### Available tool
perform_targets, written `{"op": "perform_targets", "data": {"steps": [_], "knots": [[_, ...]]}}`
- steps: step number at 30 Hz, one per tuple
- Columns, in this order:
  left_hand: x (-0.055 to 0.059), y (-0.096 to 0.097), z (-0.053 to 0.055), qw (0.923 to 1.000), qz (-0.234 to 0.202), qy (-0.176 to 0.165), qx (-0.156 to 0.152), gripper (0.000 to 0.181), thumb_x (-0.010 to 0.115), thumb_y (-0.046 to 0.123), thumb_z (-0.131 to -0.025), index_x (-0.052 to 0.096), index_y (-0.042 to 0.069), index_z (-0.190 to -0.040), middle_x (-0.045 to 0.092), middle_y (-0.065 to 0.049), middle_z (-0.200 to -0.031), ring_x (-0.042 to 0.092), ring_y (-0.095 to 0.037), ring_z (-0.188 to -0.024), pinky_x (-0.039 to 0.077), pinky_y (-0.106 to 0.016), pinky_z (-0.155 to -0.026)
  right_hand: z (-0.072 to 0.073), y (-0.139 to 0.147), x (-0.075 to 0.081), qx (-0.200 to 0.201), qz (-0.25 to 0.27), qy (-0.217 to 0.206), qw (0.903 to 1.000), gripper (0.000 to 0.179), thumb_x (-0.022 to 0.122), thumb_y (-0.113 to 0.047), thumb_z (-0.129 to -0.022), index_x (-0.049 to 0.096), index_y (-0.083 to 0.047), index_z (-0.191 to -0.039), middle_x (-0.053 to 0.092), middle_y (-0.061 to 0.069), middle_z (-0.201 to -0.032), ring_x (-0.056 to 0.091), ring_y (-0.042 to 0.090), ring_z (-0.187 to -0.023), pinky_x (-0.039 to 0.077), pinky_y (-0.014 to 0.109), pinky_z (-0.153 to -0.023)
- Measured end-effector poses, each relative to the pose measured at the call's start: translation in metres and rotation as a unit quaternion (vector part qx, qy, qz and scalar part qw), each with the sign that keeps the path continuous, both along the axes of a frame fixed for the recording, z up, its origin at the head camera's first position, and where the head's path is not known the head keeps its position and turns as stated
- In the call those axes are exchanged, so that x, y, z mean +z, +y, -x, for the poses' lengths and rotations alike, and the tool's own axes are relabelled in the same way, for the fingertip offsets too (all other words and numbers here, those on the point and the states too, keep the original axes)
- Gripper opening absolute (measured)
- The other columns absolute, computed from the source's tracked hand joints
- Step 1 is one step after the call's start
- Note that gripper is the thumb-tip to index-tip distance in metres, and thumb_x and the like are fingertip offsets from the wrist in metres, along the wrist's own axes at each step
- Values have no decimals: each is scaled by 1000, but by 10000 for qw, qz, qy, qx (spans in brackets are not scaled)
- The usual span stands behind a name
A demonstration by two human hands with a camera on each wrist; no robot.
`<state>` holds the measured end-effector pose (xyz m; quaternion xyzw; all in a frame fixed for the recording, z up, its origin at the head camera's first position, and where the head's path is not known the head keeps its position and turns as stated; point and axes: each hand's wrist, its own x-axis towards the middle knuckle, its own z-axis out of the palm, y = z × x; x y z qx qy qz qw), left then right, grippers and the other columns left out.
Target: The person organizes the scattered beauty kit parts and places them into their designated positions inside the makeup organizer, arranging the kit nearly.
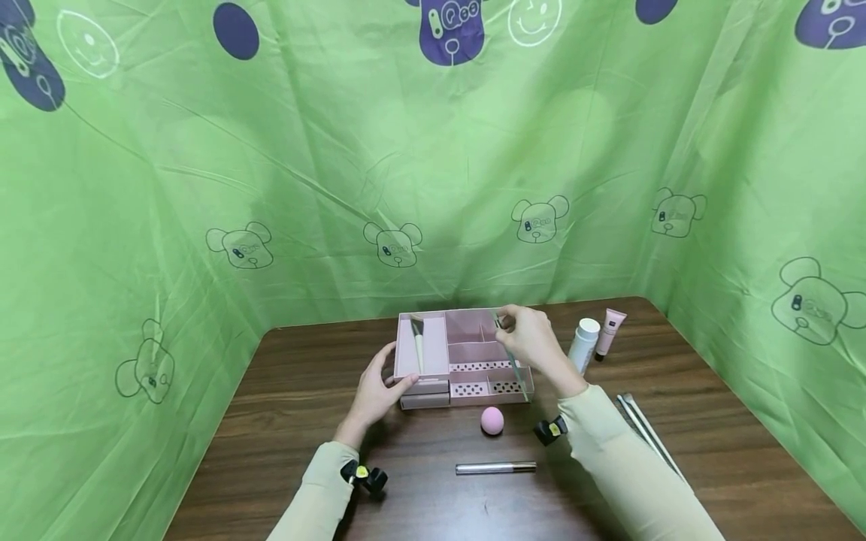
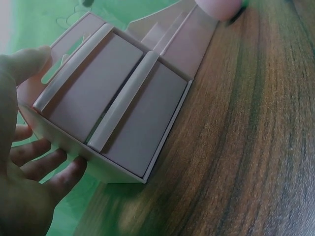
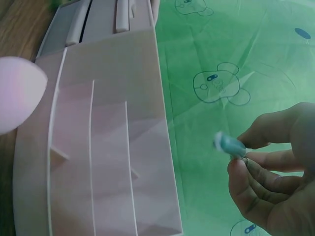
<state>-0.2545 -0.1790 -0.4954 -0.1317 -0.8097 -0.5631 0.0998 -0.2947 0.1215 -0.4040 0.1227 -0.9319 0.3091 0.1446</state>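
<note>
Pinched the slim teal stick (image 1: 516, 368) near its top in the right hand (image 1: 531, 336) over the pink organizer (image 1: 469, 351) at three o'clock, loosely gripped nine o'clock with the left hand (image 1: 373, 391), and guessed light, stiff, kinda slick (best held mid-shaft, tbh).

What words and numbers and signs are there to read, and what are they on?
"Qoo", I think, but the last letters are blurry: purple bear, top middle of the green curtain.
Smiley faces, no words: drawn in white on the curtain.
Outlined bears lower down: small marks, too blurry to read.
Pink tube: dark mark, too small to read.
White bottle: nothing readable.
Pink organizer: no words visible.
Numbers: none readable.
</note>
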Motion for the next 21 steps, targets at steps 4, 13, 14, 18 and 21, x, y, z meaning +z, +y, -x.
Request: {"op": "perform_targets", "data": {"steps": [4, 13, 14, 18, 21], "knots": [[6, 2, -5, 10000, -55, 50, -19, 77, 78, 14, -83, 36, -5, -145, 44, -29, -142, 47, -42, -128, 54, -44, -98, 4, -9, 4, 94, 74, 36, 9999, 36, 69, -15, -80, 69, -7, -115, 74, 1, -87, 69, 17, -78, 58, 37, -73], [7, 2, -5, 10000, 3, -47, 38, 78, 79, 14, -83, 37, -4, -146, 44, -28, -142, 48, -40, -128, 54, -46, -99, 17, -29, 10, 275, 176, 142, 9994, 35, 68, -13, -79, 70, -8, -114, 75, 2, -87, 69, 17, -76, 59, 36, -72], [7, 2, -4, 10000, -7, -64, 35, 78, 79, 14, -83, 36, -4, -146, 43, -28, -143, 48, -40, -128, 53, -46, -99, 19, -31, 10, 284, 179, 134, 9993, 35, 68, -12, -79, 70, -8, -114, 75, 2, -88, 69, 16, -77, 59, 36, -72], [7, 2, -4, 9999, -14, -103, 59, 79, 79, 14, -82, 37, -3, -146, 43, -27, -144, 46, -40, -130, 53, -48, -100, 25, -40, 14, 263, 229, 51, 9994, 34, 68, -13, -80, 69, -8, -114, 74, 1, -89, 69, 16, -78, 60, 34, -73], [8, 2, -4, 9999, -24, -89, 72, 78, 79, 15, -82, 37, -3, -146, 42, -28, -144, 46, -41, -131, 52, -49, -100, 29, -47, 19, 212, 298, -56, 9993, 35, 68, -14, -81, 69, -11, -116, 74, 0, -90, 69, 17, -79, 60, 35, -73]]}}
